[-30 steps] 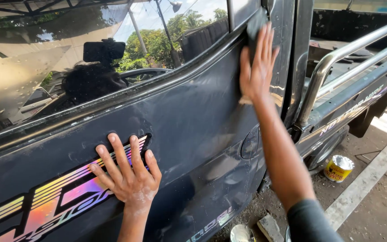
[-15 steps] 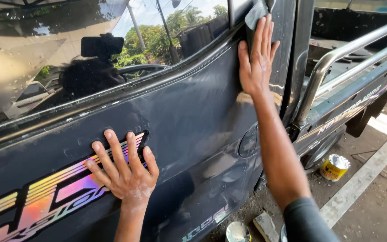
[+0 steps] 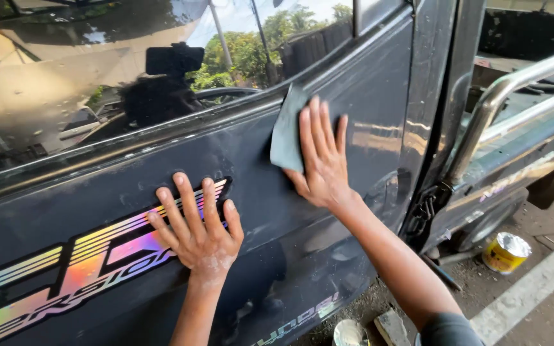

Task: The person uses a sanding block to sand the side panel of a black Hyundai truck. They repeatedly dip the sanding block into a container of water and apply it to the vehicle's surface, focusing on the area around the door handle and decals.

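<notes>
My left hand [image 3: 198,225] lies flat with fingers spread on the dark grey door [image 3: 270,211] of a truck, over the end of a rainbow-coloured sticker [image 3: 78,263]. My right hand [image 3: 320,160] presses a grey sheet of sandpaper [image 3: 288,132] flat against the door panel just below the window [image 3: 129,77], to the right of my left hand. The sheet sticks out to the left of my fingers. The door surface looks dull and dusty around both hands.
A chrome rail [image 3: 514,96] runs along the truck bed at the right. On the ground stand a yellow can [image 3: 505,252] by the rear wheel and a small tin [image 3: 349,333] below the door. A white line [image 3: 533,288] crosses the pavement.
My right hand has slid with the sandpaper down and to the left, from the door's upper rear corner to the panel below the window. My left hand has stayed in place.
</notes>
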